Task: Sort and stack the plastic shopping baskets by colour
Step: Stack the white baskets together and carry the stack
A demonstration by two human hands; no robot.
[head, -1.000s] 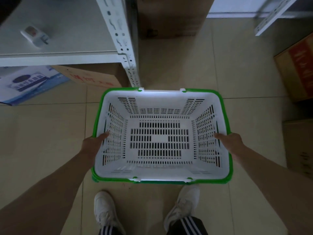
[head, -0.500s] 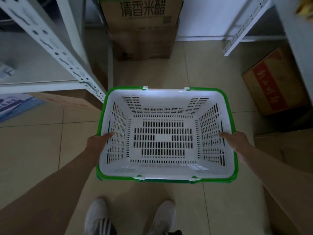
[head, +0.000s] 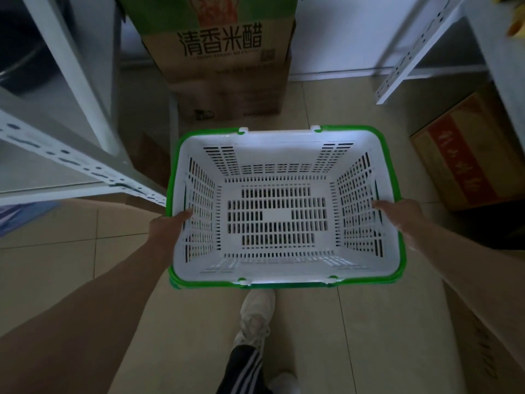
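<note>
I carry a white plastic shopping basket (head: 284,155) with a green rim, held level above the tiled floor in front of me. A second green edge shows under its near side, so it may be nested in another basket. My left hand (head: 166,226) grips the left rim, thumb inside the basket. My right hand (head: 403,216) grips the right rim the same way. The basket is empty, with slotted walls and floor.
A tall cardboard box (head: 224,61) with printed characters stands straight ahead against the wall. A white metal shelf (head: 71,157) is at the left, another shelf upright (head: 409,55) at the right. A red-striped carton (head: 460,157) sits at the right. My feet show below.
I have walked forward with the basket; the tall cardboard box has come closer and the left shelf has slid past. Both hands keep the same grip.
</note>
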